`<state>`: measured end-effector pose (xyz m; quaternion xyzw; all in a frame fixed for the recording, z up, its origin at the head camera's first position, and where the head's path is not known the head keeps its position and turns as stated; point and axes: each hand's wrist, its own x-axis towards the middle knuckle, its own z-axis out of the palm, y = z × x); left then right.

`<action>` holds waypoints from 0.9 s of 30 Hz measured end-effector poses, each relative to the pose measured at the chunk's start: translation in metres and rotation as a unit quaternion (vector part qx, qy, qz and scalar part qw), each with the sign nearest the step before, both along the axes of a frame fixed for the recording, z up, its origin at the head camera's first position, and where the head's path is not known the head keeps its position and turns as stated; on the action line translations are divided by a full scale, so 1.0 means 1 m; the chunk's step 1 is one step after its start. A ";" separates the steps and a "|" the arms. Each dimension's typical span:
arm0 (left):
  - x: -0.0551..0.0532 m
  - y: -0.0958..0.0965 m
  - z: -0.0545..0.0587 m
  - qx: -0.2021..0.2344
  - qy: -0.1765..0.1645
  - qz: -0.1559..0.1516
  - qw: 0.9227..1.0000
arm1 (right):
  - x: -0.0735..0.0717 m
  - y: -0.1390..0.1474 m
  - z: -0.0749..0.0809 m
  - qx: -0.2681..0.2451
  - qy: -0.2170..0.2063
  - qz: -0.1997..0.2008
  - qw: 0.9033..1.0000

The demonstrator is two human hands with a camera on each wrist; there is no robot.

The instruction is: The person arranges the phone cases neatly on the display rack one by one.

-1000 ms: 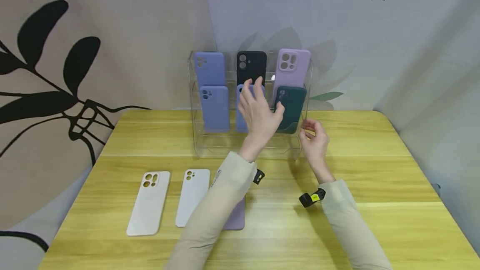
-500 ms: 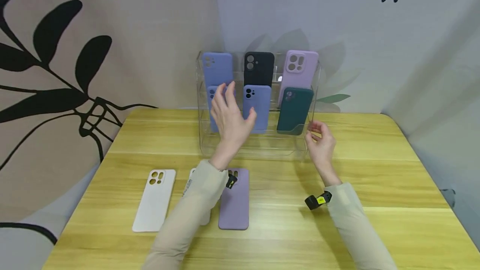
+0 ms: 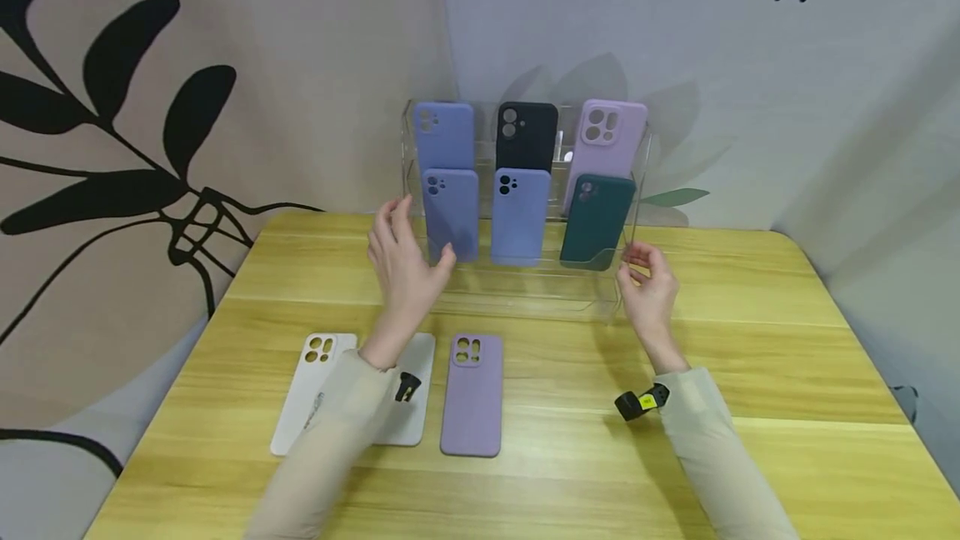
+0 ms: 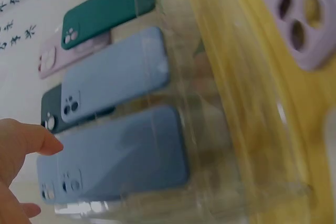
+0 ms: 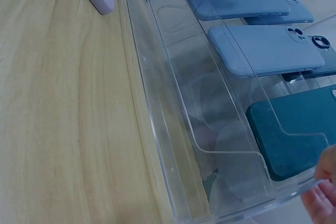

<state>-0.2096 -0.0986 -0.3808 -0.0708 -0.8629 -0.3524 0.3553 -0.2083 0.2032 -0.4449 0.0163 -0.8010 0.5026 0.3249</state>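
A clear tiered display rack (image 3: 525,304) stands at the back of the table, holding phone cases in two rows. The front row has a blue phone case (image 3: 452,223), another blue case (image 3: 520,219) and a dark green case (image 3: 596,223). Behind them stand a blue case (image 3: 444,136), a black case (image 3: 527,125) and a light purple case (image 3: 611,140). My left hand (image 3: 405,265) is at the rack's left end, fingers and thumb apart, holding nothing. Thumb and fingers of my right hand (image 3: 649,286) pinch the edge of the rack's right side panel.
On the table in front of the rack lie a white phone case (image 3: 324,361), a second white case (image 3: 416,390) and a purple case (image 3: 472,407). My left forearm passes over the white ones. A patterned curtain (image 3: 337,65) hangs behind the table (image 3: 570,473).
My left hand has moved left across the rack's front, from before the middle cases to the left end. My right hand stays at the right side panel. The head view has shifted slightly.
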 end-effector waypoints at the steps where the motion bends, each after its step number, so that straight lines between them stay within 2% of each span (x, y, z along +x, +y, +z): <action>1: 0.002 -0.005 -0.002 -0.002 -0.008 -0.001 1.000 | 0.000 0.000 0.000 0.000 0.000 0.001 1.000; 9: 0.019 -0.043 -0.010 0.006 -0.095 -0.011 0.995 | 0.001 0.000 0.001 -0.012 0.002 0.004 1.000; 15: 0.031 -0.067 -0.014 0.006 -0.142 -0.008 0.990 | 0.001 0.000 0.000 -0.005 0.005 -0.001 1.000; 24: 0.045 -0.098 -0.024 0.001 -0.242 0.003 0.970 | 0.001 -0.001 0.000 -0.007 0.005 0.001 1.000; 27: 0.049 -0.107 -0.026 -0.001 -0.284 0.009 0.959 | 0.001 -0.001 0.001 -0.011 0.000 -0.001 1.000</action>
